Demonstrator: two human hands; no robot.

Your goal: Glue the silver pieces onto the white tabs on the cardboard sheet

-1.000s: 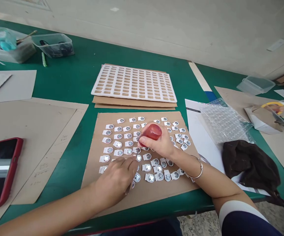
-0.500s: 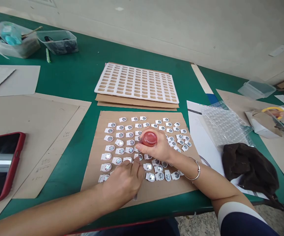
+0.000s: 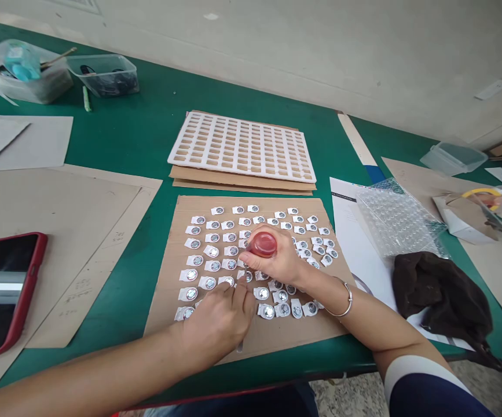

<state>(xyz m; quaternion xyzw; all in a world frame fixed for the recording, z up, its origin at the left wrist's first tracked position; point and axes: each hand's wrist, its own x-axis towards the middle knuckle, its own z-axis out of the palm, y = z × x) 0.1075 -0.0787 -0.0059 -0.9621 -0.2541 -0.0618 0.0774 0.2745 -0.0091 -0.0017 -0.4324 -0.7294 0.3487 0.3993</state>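
Observation:
My right hand (image 3: pixel 272 255) is wrapped around a red round-ended bottle (image 3: pixel 263 245), tilted so its rounded end faces me. Below it, my left hand (image 3: pixel 222 315) is closed, its fingertips by one small part under the bottle. A thin metal tool (image 3: pixel 239 347), mostly hidden under that hand, pokes out at its lower edge. Rows of small round silver parts with white tabs (image 3: pixel 211 251) lie around both hands on a cardboard sheet (image 3: pixel 164 301). The bottle's tip is largely covered by my fingers.
Behind the sheet, a white slotted tray (image 3: pixel 242 145) rests on cardboard. At left are a red-cased phone (image 3: pixel 3 289) and cardboard sheets (image 3: pixel 51 231). To the right lie bubble wrap (image 3: pixel 400 217) and a dark cloth (image 3: pixel 442 298). Plastic boxes (image 3: pixel 107 81) stand at the back left.
The hands keep almost the same position and grip, the red bottle staying over the same part. The view has shifted very slightly.

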